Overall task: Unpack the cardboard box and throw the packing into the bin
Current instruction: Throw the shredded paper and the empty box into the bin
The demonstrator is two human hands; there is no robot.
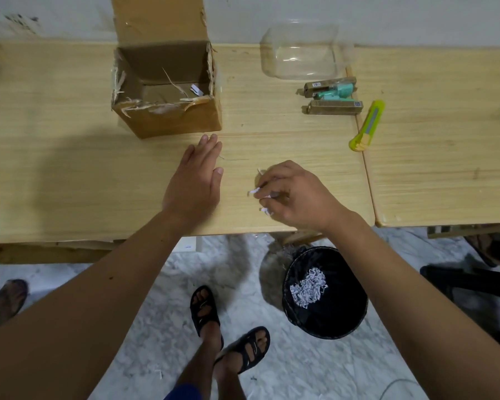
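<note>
Upright cardboard box (pixel 168 111), opening upward

Your arms are bare from the frame edge down, no sleeves in view. Left hand (pixel 195 180) and right hand (pixel 293 194) have no gloves, rings, watch or bands showing. Nails short and plain. A small dark mark sits on your left forearm (pixel 110 278). You wear black open-toe sandals (pixel 204 308) with two wide straps each, bare toes showing. A bit of blue cloth (pixel 182 393) shows at the bottom edge above your legs; can't tell what garment it is.
</note>
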